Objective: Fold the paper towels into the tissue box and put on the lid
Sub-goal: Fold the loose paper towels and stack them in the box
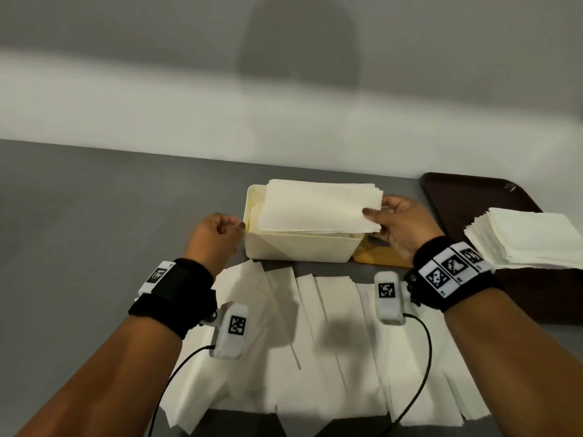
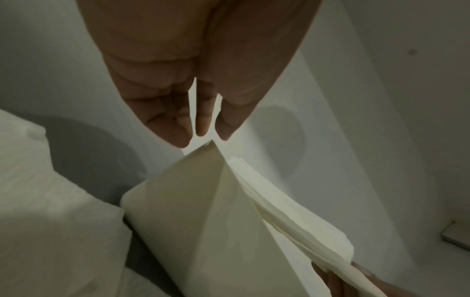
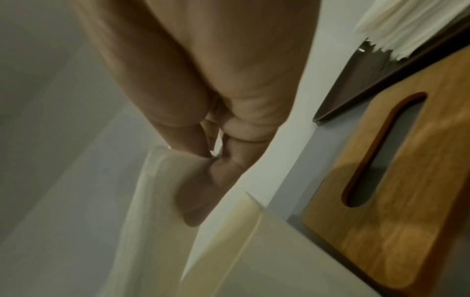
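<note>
1. The step in hand is loading: a folded wad of paper towels lies across the open top of the tissue box, not yet sunk inside.
2. The right hand pinches the wad's right edge, thumb on top and the other fingers curled beneath; the box's right wall stands just below those fingers.
3. The left hand is at the box's left end, fingers curled in loosely and holding nothing that I can see. In the left wrist view the fingertips hover just above the box's near corner; in the head view the thumb tip seems to touch the rim, though I cannot be sure.
4. The wooden lid, with its long slot, lies flat on the table right of the box, under and beyond the right fingers.
5. More towels lie spread in overlapping strips on the table, nearer the person than both sets of fingers, and a stack sits on the brown tray to the right of the right fingers.
6. The next move likely calls for lowering the wad squarely between the walls, the left fingers steadying the box or tucking the left edge down, so that the lid can sit flush later.
</note>
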### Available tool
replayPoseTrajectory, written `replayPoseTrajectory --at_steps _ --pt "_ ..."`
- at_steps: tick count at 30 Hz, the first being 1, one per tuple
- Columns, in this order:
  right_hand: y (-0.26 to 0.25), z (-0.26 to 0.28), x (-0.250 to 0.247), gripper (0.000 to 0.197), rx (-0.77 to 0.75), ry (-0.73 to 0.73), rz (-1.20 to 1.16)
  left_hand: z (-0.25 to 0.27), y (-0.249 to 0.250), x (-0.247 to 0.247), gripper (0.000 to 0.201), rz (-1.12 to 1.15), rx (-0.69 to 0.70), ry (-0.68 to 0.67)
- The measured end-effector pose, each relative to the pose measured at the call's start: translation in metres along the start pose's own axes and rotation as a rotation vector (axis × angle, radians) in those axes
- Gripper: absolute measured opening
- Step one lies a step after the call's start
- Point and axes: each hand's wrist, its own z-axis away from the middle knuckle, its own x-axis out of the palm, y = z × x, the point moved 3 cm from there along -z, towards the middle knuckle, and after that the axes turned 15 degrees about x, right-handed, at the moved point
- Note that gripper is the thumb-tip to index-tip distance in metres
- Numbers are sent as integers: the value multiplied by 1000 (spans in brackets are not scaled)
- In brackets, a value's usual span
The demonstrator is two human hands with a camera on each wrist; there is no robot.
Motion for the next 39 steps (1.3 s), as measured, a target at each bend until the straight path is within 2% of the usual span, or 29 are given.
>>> replayPoseTrajectory --at_steps 3,6,7,10,15,17,20,24,26,29,34,39 --pt "-6 -16 14 16 37 -12 89 -5 -8 4 11 -45 -50 -52" --pt "-9 -25 29 22 53 -7 180 -6 -8 6 3 -36 -38 -63" --pt "-10 -27 35 26 53 2 212 -6 -8 6 7 -39 -34 -60" --pt "-13 -30 42 26 34 62 337 -8 -9 5 12 -49 -22 -56" --pt "-15 -27 47 22 -53 228 747 -8 -11 4 9 -60 -15 -60" --pt "-18 -21 45 26 -94 272 775 -6 -10 3 4 -72 1 -38" --pt "-23 -8 33 34 -154 341 787 -1 -6 2 13 -118 67 29" --pt "-21 16 0 17 -182 373 696 21 17 12 11 -177 174 44" --pt "-14 29 -21 17 -181 375 685 36 29 24 10 -204 210 -4" --pt "12 52 -62 19 -135 414 663 62 42 56 9 -239 222 -156" --pt "83 80 -124 22 79 435 674 106 35 119 12 -240 190 -401" --pt "136 95 -133 29 184 387 758 146 27 169 13 -322 200 -614"
